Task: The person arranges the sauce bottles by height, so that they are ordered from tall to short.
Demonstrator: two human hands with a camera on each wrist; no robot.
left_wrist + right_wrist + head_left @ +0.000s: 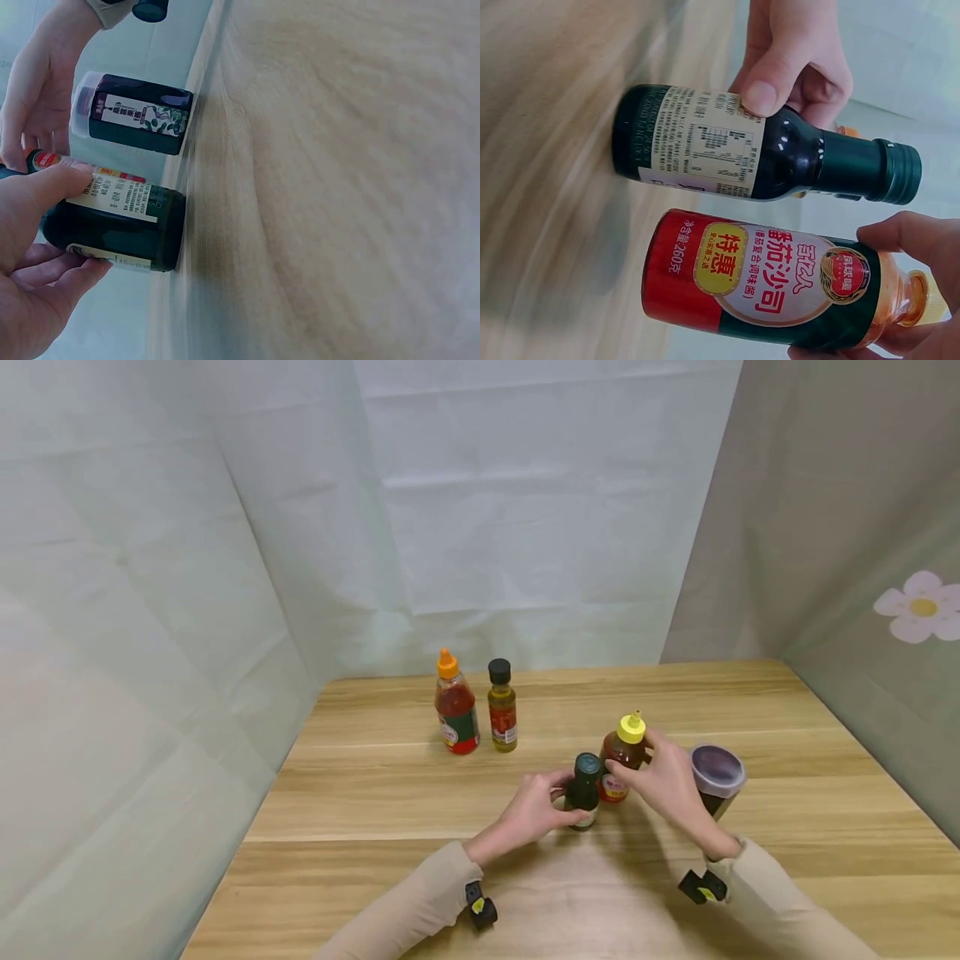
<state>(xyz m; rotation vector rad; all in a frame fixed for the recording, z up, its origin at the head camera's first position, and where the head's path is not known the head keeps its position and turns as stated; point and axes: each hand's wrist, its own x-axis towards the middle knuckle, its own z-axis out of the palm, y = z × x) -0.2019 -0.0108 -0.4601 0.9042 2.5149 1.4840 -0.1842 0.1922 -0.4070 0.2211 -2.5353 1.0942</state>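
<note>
My left hand [531, 810] grips a small dark glass bottle [581, 793] with a dark green cap. In the right wrist view, the back of this bottle [784, 154] shows a cream label printed with small text, and the left thumb presses near its shoulder. Just right of it, my right hand [671, 783] holds a ketchup bottle [621, 752] with a yellow nozzle cap by its upper part. The ketchup bottle's red and green label [772, 274] faces the right wrist camera. Both bottles are upright and close together; whether their bases touch the table cannot be told.
Further back on the wooden table [360, 802] stand a red sauce bottle [457, 714] with an orange tip and a slim bottle [502, 714] with a black cap. A dark jar [717, 772] with a translucent lid stands beside the right wrist. Pale cloth [525, 527] hangs behind.
</note>
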